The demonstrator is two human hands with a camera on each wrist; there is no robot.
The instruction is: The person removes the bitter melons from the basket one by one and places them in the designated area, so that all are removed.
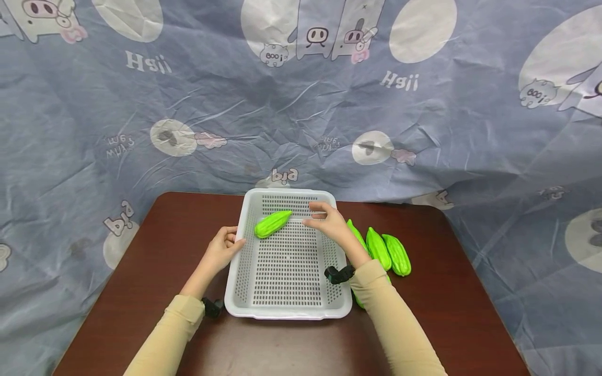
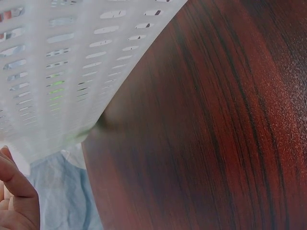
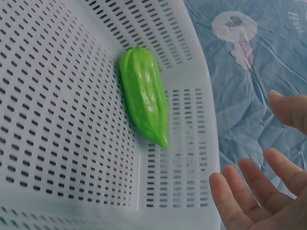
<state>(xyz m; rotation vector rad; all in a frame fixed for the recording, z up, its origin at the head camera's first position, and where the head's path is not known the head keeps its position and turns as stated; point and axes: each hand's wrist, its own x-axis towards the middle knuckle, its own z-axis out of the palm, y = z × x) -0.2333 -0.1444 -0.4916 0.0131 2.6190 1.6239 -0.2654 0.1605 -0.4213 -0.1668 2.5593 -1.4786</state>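
A white perforated plastic basket (image 1: 288, 271) stands on the table, and one bright green ridged bitter melon (image 1: 273, 224) lies inside near its back left corner. My left hand (image 1: 221, 248) holds the basket's left rim, with the thumb over the edge and the other fingers bent along the outside. In the left wrist view, part of that hand (image 2: 19, 191) shows beside the basket's wall. Above the back right of the basket is my right hand (image 1: 331, 224), its fingers spread and holding nothing. The right wrist view shows this bitter melon (image 3: 144, 93) against the basket's wall, apart from the fingers.
Several more bitter melons (image 1: 378, 249) lie on the table to the right of the basket, partly hidden by the right forearm. The dark reddish-brown table (image 1: 451, 303) has a blue-grey printed cloth (image 1: 282, 115) hanging behind and around it.
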